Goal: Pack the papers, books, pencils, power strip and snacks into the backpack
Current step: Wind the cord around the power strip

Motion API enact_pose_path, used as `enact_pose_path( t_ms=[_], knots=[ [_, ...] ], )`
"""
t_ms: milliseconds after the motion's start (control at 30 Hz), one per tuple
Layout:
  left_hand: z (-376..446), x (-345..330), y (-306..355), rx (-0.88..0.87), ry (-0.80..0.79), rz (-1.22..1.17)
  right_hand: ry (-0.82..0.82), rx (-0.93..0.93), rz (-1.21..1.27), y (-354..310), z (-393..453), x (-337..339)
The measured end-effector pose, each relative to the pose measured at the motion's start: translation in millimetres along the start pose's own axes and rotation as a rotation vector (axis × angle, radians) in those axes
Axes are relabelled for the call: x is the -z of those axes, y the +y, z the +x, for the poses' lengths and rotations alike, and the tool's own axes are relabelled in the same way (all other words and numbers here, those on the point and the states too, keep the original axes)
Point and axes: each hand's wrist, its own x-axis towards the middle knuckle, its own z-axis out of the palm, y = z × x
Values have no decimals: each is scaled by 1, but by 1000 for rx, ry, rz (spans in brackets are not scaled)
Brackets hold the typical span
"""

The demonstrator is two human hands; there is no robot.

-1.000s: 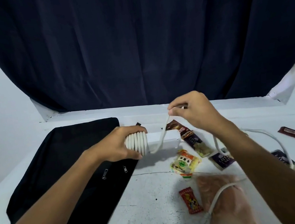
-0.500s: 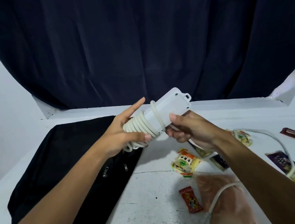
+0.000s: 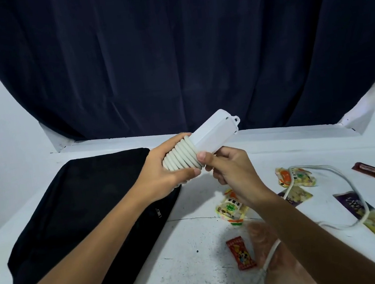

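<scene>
Backpack, black and flat, lies along the counter's left edge. Just above its far right corner the left hand clenches its grip round the cord coils on the power strip, which tilts up toward the far edge. The right hand pinches the cord beside the coils. Loose cord trails across snack packets toward the right edge, so winding should keep each turn snug and tensioned.

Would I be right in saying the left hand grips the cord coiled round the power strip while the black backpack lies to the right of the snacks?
Not quite: the head view shows the backpack left of the snacks. The left hand does grip the coiled cord on the power strip.
</scene>
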Motion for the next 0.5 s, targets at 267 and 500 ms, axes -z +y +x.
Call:
enact_pose_path(
  t_ms=[267, 500],
  knots=[
    [7, -4, -11, -20, 65, 4, 79, 171, -109, -7, 1, -5],
    [11, 8, -15, 4, 89, 80, -35, 42, -534, -7, 1, 7]
  ],
)
